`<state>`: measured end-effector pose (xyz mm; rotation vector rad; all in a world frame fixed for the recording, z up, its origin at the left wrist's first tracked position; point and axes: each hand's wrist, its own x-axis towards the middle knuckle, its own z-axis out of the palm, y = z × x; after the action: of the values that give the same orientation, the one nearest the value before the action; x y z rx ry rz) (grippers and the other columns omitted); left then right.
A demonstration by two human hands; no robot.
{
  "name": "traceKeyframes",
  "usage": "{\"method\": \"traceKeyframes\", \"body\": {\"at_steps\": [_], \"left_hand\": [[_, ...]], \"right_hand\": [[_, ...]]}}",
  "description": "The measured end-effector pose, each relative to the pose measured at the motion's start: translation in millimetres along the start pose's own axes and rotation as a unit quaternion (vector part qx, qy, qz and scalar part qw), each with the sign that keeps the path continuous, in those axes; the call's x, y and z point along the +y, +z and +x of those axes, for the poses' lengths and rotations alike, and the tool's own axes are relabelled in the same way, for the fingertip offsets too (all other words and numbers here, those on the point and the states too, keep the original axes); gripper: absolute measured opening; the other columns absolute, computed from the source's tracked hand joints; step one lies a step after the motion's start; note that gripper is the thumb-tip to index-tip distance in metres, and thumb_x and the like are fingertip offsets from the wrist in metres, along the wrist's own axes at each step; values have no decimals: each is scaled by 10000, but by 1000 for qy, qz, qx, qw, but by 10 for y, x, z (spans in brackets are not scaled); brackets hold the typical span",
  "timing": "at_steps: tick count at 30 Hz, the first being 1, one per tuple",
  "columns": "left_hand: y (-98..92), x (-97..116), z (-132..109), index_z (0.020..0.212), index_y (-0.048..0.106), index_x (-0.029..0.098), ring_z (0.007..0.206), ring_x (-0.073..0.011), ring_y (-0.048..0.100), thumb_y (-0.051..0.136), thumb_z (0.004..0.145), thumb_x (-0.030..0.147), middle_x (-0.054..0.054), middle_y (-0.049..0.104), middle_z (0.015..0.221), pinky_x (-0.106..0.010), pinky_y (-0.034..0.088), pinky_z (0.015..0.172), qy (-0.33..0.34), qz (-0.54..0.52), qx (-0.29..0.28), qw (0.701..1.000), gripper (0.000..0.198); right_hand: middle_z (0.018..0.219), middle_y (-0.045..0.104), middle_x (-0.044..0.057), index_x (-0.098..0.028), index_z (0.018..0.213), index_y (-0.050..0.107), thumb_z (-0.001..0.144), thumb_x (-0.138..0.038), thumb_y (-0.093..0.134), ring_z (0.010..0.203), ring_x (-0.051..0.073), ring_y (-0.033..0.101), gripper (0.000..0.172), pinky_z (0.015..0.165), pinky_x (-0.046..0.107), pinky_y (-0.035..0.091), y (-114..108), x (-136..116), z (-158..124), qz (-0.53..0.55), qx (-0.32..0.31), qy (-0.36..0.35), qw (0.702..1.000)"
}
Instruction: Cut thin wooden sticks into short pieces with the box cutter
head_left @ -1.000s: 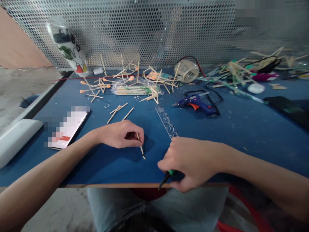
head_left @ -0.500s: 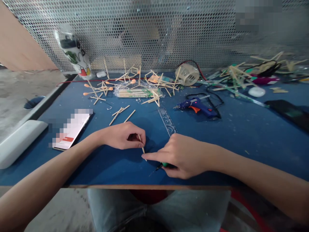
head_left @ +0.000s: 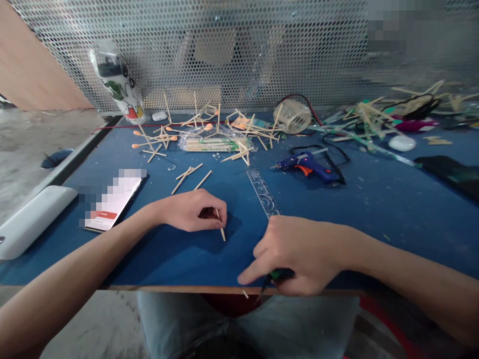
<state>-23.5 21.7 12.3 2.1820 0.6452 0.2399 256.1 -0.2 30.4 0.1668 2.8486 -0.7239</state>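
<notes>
Between thumb and fingertips, my left hand pinches a thin wooden stick over the blue table. My right hand is at the front edge, index finger stretched out, its other fingers curled round a dark-tipped tool with a green part. A short stick piece shows at the table edge just below that fingertip. Beyond my right hand lies a clear ruler. A few loose sticks lie beyond my left hand.
A blue glue gun with a black cable lies behind the ruler. Stick structures and a bag of sticks line the back by the perforated metal panel. At left are a phone, a white case and a bottle.
My right hand has moved from the stick's lower end toward the front edge, with the tool. A short piece now shows at the edge. My left hand still holds the stick.
</notes>
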Motion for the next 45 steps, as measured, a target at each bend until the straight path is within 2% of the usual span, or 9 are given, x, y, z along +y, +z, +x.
{"method": "traceKeyframes", "body": {"at_steps": [5,8,10,13,15,21,32,40,45], "left_hand": [[0,4,-3,927,710,149,634,-86,555,679,987,259,-8,677,744,-178,411,611,-2,0,-1,1000,129],[10,21,-5,940,718,148,652,-90,570,675,987,251,-15,694,768,-178,421,618,-6,-9,-3,1000,121],[21,36,-5,945,720,151,670,-93,588,671,989,254,-19,709,791,-178,432,629,-4,-16,-5,1000,122],[41,55,0,969,726,161,693,-96,606,671,987,248,-20,728,825,-181,444,651,-5,2,-6,1000,104],[52,62,3,984,729,167,701,-96,615,675,983,237,-22,739,844,-181,445,658,-4,17,-5,1000,89],[78,52,13,974,726,168,709,-89,632,674,989,231,-21,751,849,-173,444,667,-3,26,9,1000,84],[73,51,18,948,728,166,668,-82,611,669,997,245,-12,734,803,-170,423,630,6,29,15,999,110],[75,37,25,955,731,165,648,-77,591,675,1001,256,1,714,771,-163,411,620,4,32,11,999,116],[81,17,38,950,730,166,614,-69,555,683,993,246,13,697,736,-162,387,599,3,30,10,999,102]], "right_hand": [[867,786,-101,-488,1230,747,810,-273,767,666,148,651,472,522,321,324,46,-49,20,-20,-25,-24,999],[906,784,-98,-406,1203,743,868,-252,736,725,118,674,369,578,275,367,23,3,7,14,16,-36,999],[858,767,-63,-303,1185,705,974,-351,668,690,129,663,220,605,272,376,-7,70,-6,4,62,-14,998],[712,690,-30,-209,1127,628,1061,-528,544,574,158,586,337,586,297,326,-32,205,-13,-90,125,63,986],[704,668,-23,-201,1077,602,1095,-510,482,577,156,570,331,581,298,289,-20,295,-4,-162,150,83,972],[801,671,-32,-245,964,614,1147,-362,358,608,132,531,335,571,334,203,122,348,78,-289,225,4,930],[722,641,-48,-247,915,628,1092,-320,482,548,143,512,241,544,345,134,255,289,153,-302,250,43,919],[754,657,-34,-246,980,628,1090,-278,464,551,139,514,201,556,353,113,277,227,154,-313,217,65,923],[692,626,-18,-227,944,610,1103,-341,420,451,163,458,272,541,363,61,349,94,197,-347,212,131,904]]}}
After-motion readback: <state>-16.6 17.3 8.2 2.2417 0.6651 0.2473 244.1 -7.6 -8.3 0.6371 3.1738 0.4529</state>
